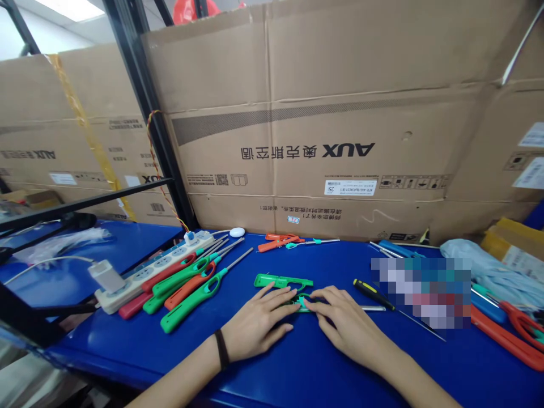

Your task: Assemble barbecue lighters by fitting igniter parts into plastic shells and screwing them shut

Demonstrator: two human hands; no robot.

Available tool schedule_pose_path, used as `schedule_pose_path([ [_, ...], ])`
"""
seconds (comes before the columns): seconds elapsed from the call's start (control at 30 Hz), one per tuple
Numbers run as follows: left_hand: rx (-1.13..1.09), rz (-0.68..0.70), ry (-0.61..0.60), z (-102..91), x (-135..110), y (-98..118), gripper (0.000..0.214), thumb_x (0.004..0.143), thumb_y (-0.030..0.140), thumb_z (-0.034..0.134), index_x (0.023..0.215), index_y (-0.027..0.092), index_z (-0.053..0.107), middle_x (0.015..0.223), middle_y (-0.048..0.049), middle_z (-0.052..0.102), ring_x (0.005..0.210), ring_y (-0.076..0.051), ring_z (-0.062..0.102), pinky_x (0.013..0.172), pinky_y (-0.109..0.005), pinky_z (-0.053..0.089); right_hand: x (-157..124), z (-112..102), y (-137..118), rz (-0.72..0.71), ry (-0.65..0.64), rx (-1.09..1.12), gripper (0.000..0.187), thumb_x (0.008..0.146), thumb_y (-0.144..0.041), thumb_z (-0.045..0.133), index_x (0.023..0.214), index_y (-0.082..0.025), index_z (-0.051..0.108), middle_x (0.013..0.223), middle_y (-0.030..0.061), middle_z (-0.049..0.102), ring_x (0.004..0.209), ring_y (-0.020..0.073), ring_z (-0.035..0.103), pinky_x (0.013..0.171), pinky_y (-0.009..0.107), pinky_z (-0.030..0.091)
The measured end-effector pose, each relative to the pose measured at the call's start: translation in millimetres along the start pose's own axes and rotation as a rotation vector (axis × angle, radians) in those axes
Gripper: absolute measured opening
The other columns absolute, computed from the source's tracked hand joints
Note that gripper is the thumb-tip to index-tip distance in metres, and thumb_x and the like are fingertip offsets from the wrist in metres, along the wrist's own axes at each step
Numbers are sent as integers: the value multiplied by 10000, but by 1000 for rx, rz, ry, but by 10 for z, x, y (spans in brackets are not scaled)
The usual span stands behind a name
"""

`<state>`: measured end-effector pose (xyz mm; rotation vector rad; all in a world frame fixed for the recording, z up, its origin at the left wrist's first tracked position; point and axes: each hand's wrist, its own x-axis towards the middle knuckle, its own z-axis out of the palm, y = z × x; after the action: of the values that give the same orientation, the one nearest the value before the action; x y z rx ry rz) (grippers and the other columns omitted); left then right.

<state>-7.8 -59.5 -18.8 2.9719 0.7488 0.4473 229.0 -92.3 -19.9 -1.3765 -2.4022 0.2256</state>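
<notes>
1. While both hands lie low on the blue table (pixel 297 374), the green lighter piece (pixel 302 304) sits flat between their fingertips.
2. The left hand (pixel 259 324) is spread, its fingertips resting on the piece. The right hand (pixel 345 324) nips the piece between thumb and forefinger.
3. This looks like fitting work. A green shell half (pixel 283 280) lies just beyond the fingertips, and a screwdriver (pixel 374 295) just right of them.
4. Any next move likely calls for fine fingertip pressure, with the piece kept flat.

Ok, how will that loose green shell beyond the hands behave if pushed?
The green shell looks like thin hollow plastic, so probably light and slightly bendy. Lying flat on the smooth blue table, it should slide, not roll.
</notes>
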Motion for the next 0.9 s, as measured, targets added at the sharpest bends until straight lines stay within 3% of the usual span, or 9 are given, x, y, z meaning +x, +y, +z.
schedule_pose_path([
  [0.17, -54, 4, 80, 38, 113, 33, 282, 926, 221, 468, 1201, 229, 528, 1213, -67, 568, 1145, -201, 525, 1019, -390, 411, 21, -18, 209, 45, 23, 157, 233, 889, -340, 528, 1083, -260, 630, 1084, 50, 639, 1057, 223, 559, 1039, 473, 318],
  [0.33, -20, -4, 60, 109, 146, 11, 303, 943, 154, 399, 1194, 258, 533, 1145, -39, 590, 1028, -162, 577, 789, -243, 533, -2, 6, 228, 39, 36, 156, 30, 864, -268, 578, 873, -244, 594, 946, 5, 616, 962, 195, 569, 1023, 443, 321],
  [0.53, 43, -39, 23, 178, 127, -14, 330, 948, 163, 404, 1231, 295, 512, 1202, -20, 575, 1001, -176, 587, 755, -281, 549, 8, 27, 193, 43, 25, 136, 29, 880, -236, 556, 853, -239, 566, 884, 5, 611, 943, 208, 565, 934, 414, 386],
  [0.7, 50, -36, 31, 179, 130, -14, 330, 952, 171, 396, 1234, 282, 527, 1194, -36, 581, 986, -173, 593, 761, -276, 553, 32, 26, 227, 31, 39, 179, 39, 875, -216, 558, 838, -228, 553, 852, 0, 594, 853, 183, 568, 794, 323, 450],
  [0.9, 21, -19, 44, 171, 128, -28, 329, 952, 178, 404, 1232, 284, 541, 1193, -31, 593, 988, -170, 600, 766, -276, 557, 25, 11, 228, 38, 25, 200, 33, 881, -231, 553, 848, -233, 552, 868, 1, 595, 850, 178, 575, 774, 311, 455],
])
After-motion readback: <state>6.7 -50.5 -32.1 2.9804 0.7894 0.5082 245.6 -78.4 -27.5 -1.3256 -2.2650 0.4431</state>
